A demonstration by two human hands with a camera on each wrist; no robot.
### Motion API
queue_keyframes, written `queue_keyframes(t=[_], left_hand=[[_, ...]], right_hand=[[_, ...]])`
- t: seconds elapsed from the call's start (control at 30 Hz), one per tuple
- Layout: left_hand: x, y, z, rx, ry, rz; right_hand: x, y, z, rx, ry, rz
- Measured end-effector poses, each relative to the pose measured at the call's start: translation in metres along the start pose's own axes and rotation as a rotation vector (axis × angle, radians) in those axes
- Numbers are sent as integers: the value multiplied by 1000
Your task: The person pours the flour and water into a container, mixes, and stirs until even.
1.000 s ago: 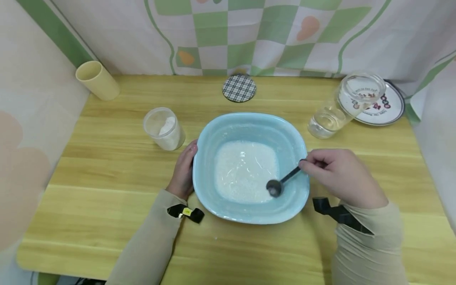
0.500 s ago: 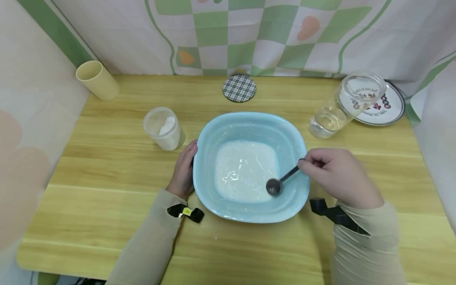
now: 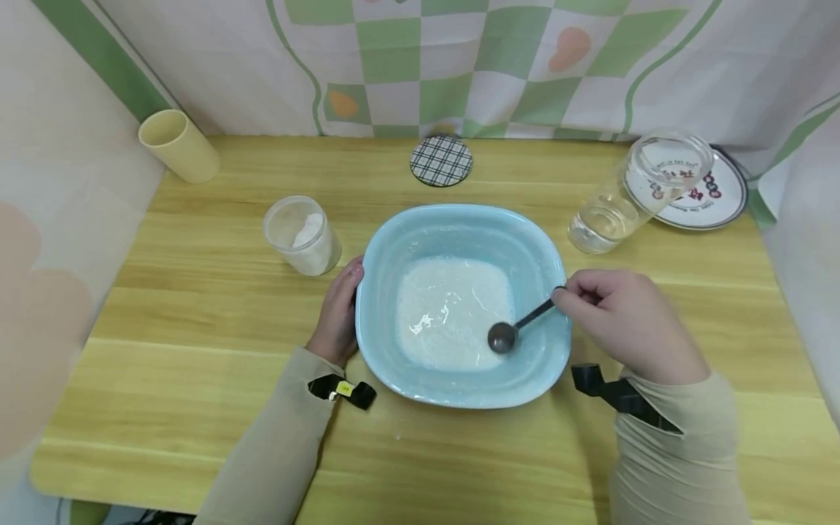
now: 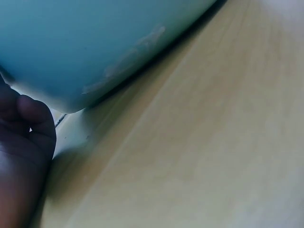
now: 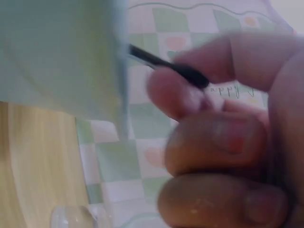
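A light blue basin (image 3: 462, 397) stands on the table, with a layer of milky white liquid (image 3: 453, 306) across its bottom. My left hand (image 3: 337, 313) holds the basin's left outer wall below the rim; in the left wrist view, fingers (image 4: 35, 116) bend beside the blue wall. Above the basin's right rim, my right hand (image 3: 617, 317) pinches the end of a dark measuring spoon (image 3: 502, 337) between thumb and forefinger. The spoon slants down into the basin, its round bowl at the liquid's lower right edge. Its black handle (image 5: 156, 61) shows in the right wrist view.
A clear tub of white powder (image 3: 305, 240) stands left of the basin. Behind are a yellow cup (image 3: 180, 149) and a plaid round coaster (image 3: 441, 160). At right, a glass jar (image 3: 607, 215) with some clear liquid overlaps a patterned plate (image 3: 715, 197) in view.
The spoon's bowl has shifted slightly up and left over the liquid, and glints on its surface have changed. The left hand keeps its place at the basin.
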State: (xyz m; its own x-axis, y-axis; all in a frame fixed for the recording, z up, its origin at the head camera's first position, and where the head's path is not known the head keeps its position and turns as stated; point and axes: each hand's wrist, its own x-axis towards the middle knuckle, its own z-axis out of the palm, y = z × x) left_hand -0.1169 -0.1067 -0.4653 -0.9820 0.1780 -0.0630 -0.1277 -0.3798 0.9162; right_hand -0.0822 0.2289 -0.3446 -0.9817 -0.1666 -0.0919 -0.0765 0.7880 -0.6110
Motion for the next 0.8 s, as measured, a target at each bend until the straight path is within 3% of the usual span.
queue_keyframes(t=[0.1,0.2,0.33,0.47,0.6,0.7,0.8], left_hand=[[0,0,0,-4,-1,2],[-1,0,0,-12,-1,5],[-1,0,1,-16,2,2],[-1,0,1,-17,4,-5],[-1,0,1,-21,6,-8],[0,0,1,-26,8,-7],[0,-1,1,-27,4,-4]], right_hand=[[2,-4,4,26,-63,-75],[4,-5,7,49,2,-92],[2,-1,4,37,104,-8],[1,0,1,15,21,32],[3,-5,6,50,-57,-6],[5,-6,9,108,36,-15],[4,-2,6,111,133,29]])
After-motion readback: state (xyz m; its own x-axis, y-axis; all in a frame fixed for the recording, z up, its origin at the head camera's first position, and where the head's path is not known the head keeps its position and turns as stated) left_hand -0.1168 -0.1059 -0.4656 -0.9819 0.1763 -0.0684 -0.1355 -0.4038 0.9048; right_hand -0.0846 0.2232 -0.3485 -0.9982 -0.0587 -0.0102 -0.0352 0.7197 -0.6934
